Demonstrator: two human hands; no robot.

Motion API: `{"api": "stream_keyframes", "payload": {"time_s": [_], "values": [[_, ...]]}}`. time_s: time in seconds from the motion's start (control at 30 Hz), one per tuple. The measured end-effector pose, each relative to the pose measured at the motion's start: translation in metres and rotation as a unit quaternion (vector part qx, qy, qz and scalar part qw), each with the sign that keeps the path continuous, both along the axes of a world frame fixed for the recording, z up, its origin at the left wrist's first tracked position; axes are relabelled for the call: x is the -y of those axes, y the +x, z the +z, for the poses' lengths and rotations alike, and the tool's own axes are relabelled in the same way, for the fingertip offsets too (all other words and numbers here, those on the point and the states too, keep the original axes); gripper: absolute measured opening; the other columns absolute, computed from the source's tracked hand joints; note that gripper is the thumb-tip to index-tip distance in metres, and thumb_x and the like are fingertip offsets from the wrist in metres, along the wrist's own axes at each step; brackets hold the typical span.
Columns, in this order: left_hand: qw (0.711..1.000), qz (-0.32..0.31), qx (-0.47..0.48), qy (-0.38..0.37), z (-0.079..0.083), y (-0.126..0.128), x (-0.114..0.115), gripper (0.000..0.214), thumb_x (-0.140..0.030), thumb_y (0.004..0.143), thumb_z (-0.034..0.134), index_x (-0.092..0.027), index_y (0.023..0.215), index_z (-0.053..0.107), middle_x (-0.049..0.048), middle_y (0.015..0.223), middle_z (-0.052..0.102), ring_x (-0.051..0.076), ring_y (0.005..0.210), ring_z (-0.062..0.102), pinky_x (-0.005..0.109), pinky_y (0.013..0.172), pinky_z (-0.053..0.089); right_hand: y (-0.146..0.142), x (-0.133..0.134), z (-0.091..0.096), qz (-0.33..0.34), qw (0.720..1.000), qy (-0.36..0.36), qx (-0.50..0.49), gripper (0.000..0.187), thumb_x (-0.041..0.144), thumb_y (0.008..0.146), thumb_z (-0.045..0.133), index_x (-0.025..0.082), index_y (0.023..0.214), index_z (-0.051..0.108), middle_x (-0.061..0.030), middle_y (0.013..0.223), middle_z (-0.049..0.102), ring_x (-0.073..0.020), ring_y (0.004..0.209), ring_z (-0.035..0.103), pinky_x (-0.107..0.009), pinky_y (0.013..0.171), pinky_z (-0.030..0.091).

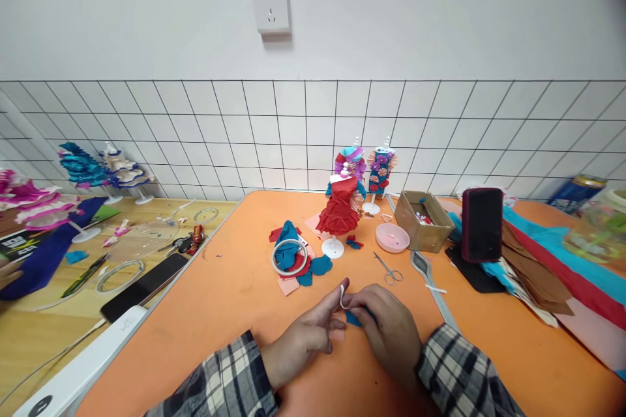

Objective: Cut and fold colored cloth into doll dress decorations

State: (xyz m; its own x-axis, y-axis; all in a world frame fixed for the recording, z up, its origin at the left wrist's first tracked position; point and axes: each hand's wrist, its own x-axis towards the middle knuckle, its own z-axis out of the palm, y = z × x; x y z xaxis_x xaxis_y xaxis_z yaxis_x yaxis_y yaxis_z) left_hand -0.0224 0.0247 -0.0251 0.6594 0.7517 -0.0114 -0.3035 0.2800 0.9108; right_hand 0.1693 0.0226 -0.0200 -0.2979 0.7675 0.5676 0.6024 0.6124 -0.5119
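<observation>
A thin white strip (342,298) curls against the extended fingertip of my left hand (310,335), whose other fingers are bent in. Its lower end runs to the pinched fingertips of my right hand (388,329). Just below those fingertips shows a blue crepe-paper piece (353,318), partly covered by the hand; whether it is gripped I cannot tell. Beyond my hands, a silver tape ring (277,266) lies over blue and red paper scraps. A red paper dress (338,207) stands on a small white dress form, with loose blue petals (321,265) beside it.
Small scissors (388,268), a pink dish (392,248) and a cardboard box (409,232) lie to the right. A phone (482,225) stands near crepe-paper sheets (581,277). Two decorated forms stand behind. On the left wooden table are another phone (144,287) and more dresses; another person's hand (8,272) shows.
</observation>
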Motion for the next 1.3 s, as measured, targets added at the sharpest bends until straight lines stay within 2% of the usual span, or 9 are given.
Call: {"api": "stream_keyframes", "payload": {"time_s": [0.13,0.23,0.3,0.4,0.53,0.63,0.83,1.03,1.3], "values": [[0.999,-0.001,-0.023,0.03,0.002,-0.001,-0.001,0.098,-0.004,0.052,0.045,-0.033,0.144,0.031,0.0002,0.143,0.043,0.024,0.12,0.041,0.043,0.1,0.028,0.001,-0.001,-0.002,-0.028,0.996,-0.071,-0.044,0.02,0.024,0.094,0.038,0.022,0.081,0.053,-0.002,0.08,0.059,-0.0148,0.07,0.057,-0.025,0.061,0.042],[0.989,0.007,-0.123,0.082,0.003,0.0,0.0,0.091,-0.007,0.061,0.048,-0.03,0.146,0.027,0.0041,0.14,0.046,0.022,0.111,0.048,0.041,0.097,0.033,0.001,-0.001,-0.004,-0.028,0.99,-0.121,-0.073,0.022,0.029,0.094,0.035,0.022,0.079,0.048,-0.0011,0.076,0.054,-0.0148,0.067,0.052,-0.026,0.059,0.039],[0.954,0.058,-0.234,0.176,0.005,0.0,-0.001,0.079,-0.01,0.071,0.049,-0.028,0.146,0.03,0.0065,0.132,0.054,0.021,0.11,0.05,0.039,0.098,0.035,0.001,-0.002,-0.005,-0.011,0.98,-0.168,-0.103,0.023,0.033,0.093,0.034,0.021,0.078,0.047,-0.0007,0.075,0.052,-0.0149,0.067,0.05,-0.026,0.06,0.04],[0.866,0.145,-0.374,0.297,0.009,-0.001,-0.005,0.054,-0.018,0.083,0.05,-0.028,0.136,0.048,0.007,0.113,0.064,0.022,0.106,0.053,0.036,0.096,0.037,0.003,-0.006,-0.007,0.023,0.944,-0.281,-0.173,0.027,0.043,0.091,0.037,0.021,0.076,0.044,0.0023,0.068,0.045,-0.0129,0.059,0.043,-0.024,0.054,0.037],[0.819,0.212,-0.443,0.298,0.019,-0.006,-0.015,0.027,-0.029,0.085,0.055,-0.021,0.106,0.069,0.0065,0.095,0.069,0.02,0.087,0.06,0.031,0.08,0.045,0.007,-0.014,-0.007,0.014,0.866,-0.416,-0.277,0.032,0.055,0.085,0.041,0.023,0.082,0.042,0.0089,0.057,0.03,-0.0089,0.042,0.024,-0.021,0.039,0.021],[0.809,0.214,-0.433,0.333,0.028,-0.007,-0.014,0.023,-0.03,0.088,0.052,-0.018,0.083,0.071,0.0051,0.078,0.068,0.018,0.073,0.059,0.027,0.068,0.043,0.007,-0.015,-0.006,-0.046,0.9,-0.332,-0.279,0.029,0.05,0.083,0.048,0.021,0.082,0.047,0.0054,0.061,0.042,-0.011,0.05,0.039,-0.023,0.047,0.034],[0.801,0.145,-0.438,0.382,0.035,0.006,0.0,0.026,-0.032,0.091,0.049,-0.023,0.098,0.072,0.0058,0.08,0.07,0.019,0.075,0.059,0.027,0.068,0.041,-0.008,0.0,-0.007,-0.043,0.975,-0.17,-0.134,0.019,0.032,0.089,0.045,0.02,0.078,0.055,-0.002,0.075,0.057,-0.0161,0.067,0.053,-0.027,0.061,0.042],[0.814,0.13,-0.425,0.375,0.031,0.009,-0.001,0.028,-0.029,0.092,0.047,-0.021,0.088,0.074,0.0049,0.074,0.068,0.017,0.071,0.058,0.025,0.066,0.04,-0.008,0.004,-0.002,0.014,0.984,-0.152,-0.088,0.018,0.027,0.09,0.048,0.022,0.08,0.061,-0.0008,0.073,0.059,-0.0148,0.067,0.056,-0.025,0.058,0.042],[0.89,0.155,-0.365,0.227,0.028,0.01,-0.005,0.024,-0.024,0.081,0.054,-0.013,0.073,0.074,0.0056,0.066,0.07,0.016,0.062,0.059,0.023,0.058,0.042,0.001,0.001,-0.001,0.065,0.987,-0.129,-0.065,0.021,0.018,0.089,0.048,0.024,0.094,0.068,-0.0015,0.084,0.067,-0.0136,0.077,0.062,-0.024,0.068,0.048]]}}
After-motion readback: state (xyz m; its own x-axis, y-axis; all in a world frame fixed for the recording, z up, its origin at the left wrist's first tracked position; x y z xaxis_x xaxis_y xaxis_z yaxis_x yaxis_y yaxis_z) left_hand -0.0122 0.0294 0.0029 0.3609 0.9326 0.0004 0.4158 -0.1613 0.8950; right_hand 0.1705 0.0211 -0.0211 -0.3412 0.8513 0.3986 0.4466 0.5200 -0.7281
